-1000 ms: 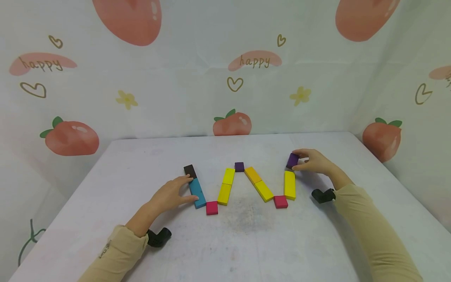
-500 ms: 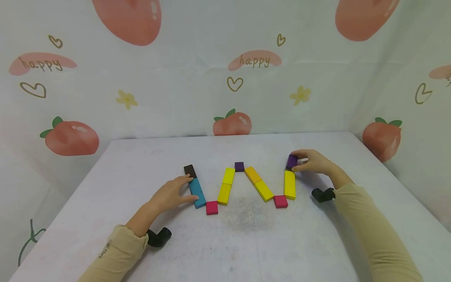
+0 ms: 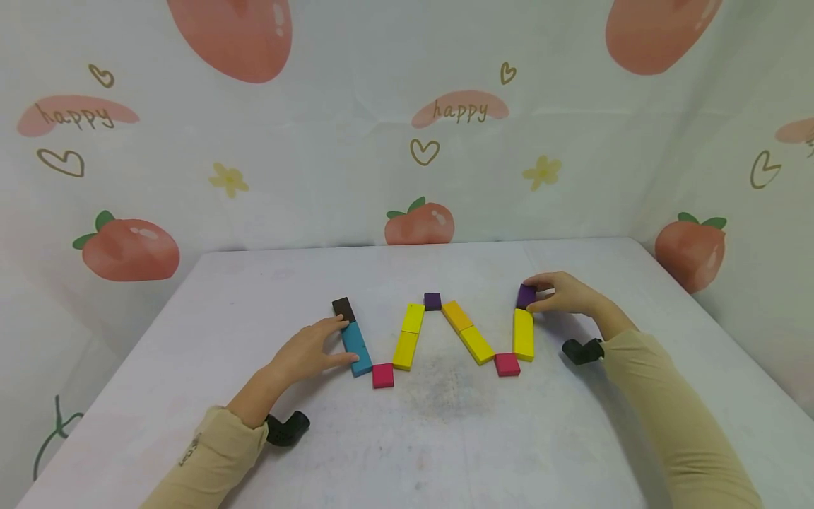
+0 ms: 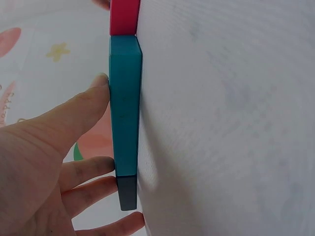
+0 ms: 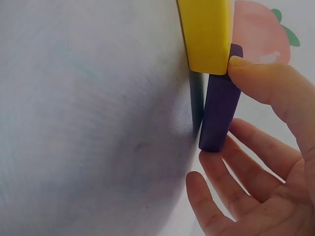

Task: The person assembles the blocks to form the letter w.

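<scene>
Thumb and fingertips of my right hand (image 3: pixel 562 292) pinch a dark purple block (image 3: pixel 526 296) at the far end of a yellow block (image 3: pixel 523 335). In the right wrist view this purple block (image 5: pixel 219 115) sits slightly askew against the yellow block's (image 5: pixel 209 37) end. My left hand (image 3: pixel 309 350) rests its thumb and fingertips along a blue block (image 3: pixel 357 349) without curling round it. A black block (image 3: pixel 343 309) meets the blue one's far end, fingertips at their joint. Beside the blue block's near end lies a red block (image 3: pixel 383 375).
Between the hands, several yellow and orange blocks (image 3: pixel 459 317) continue a zigzag line, with a small purple block (image 3: pixel 432 302) at the middle peak and another red block (image 3: pixel 507 365) at the right low point. A patterned cloth (image 3: pixel 356 170) hangs behind the white table (image 3: pixel 420 438).
My right hand has drawn the purple block slightly nearer, up to the yellow block's far end, turning it straighter. My left hand has stayed in place.
</scene>
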Motion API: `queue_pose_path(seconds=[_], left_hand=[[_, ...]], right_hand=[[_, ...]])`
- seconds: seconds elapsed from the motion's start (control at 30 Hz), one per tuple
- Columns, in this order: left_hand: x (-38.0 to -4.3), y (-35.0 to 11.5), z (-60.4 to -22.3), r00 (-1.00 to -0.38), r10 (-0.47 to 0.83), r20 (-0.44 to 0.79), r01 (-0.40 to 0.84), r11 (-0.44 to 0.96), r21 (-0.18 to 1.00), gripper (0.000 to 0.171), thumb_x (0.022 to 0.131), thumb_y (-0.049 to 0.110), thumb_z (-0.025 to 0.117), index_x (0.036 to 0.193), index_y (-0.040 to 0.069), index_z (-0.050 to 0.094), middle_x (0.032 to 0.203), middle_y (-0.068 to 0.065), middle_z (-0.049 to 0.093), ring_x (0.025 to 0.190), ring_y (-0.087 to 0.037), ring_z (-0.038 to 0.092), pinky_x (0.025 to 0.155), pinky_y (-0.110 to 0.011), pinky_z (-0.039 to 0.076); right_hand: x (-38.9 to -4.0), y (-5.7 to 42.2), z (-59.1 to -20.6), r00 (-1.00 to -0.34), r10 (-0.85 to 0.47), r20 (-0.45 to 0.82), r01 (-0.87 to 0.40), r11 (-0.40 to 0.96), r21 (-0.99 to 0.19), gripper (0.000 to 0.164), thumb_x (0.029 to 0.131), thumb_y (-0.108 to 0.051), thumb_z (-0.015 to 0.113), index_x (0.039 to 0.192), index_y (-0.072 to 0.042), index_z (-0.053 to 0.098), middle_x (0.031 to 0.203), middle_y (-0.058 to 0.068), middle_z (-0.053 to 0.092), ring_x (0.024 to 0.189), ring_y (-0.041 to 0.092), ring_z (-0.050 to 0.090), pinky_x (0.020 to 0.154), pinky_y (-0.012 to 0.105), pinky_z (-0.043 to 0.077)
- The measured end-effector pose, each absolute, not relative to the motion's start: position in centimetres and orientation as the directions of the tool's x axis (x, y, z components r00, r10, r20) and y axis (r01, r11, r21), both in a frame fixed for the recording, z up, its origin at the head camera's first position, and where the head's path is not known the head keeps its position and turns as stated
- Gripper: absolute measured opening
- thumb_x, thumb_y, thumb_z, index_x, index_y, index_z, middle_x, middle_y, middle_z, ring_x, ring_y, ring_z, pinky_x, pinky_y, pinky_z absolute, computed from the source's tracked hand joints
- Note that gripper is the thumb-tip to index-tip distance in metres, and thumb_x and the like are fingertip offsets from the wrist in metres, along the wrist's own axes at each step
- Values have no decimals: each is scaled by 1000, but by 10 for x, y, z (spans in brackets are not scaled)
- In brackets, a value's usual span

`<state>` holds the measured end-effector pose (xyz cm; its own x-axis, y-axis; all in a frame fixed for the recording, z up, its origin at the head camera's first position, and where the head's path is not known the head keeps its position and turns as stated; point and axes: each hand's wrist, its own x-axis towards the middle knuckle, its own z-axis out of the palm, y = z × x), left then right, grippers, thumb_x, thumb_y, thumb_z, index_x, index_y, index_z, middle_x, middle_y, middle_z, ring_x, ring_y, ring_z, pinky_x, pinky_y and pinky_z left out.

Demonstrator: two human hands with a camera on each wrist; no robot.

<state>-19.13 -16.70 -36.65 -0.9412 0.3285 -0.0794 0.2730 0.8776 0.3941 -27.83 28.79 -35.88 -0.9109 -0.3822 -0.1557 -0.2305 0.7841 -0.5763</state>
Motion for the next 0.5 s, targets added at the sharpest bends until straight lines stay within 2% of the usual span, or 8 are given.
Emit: queue_pose_path(seconds=[0.5], left_hand=[[-190, -167, -366, -941, 329, -78, 273, 876, 397, 69, 81, 41, 68, 135, 4, 47, 144, -20, 42, 130, -42, 41, 103, -56, 39]], right_hand=[[-278, 287, -360, -913, -373, -165, -213, 780, -588, 59, 84, -24, 69, 132, 1, 47, 134, 26, 48, 122, 44, 45, 101, 55, 41]])
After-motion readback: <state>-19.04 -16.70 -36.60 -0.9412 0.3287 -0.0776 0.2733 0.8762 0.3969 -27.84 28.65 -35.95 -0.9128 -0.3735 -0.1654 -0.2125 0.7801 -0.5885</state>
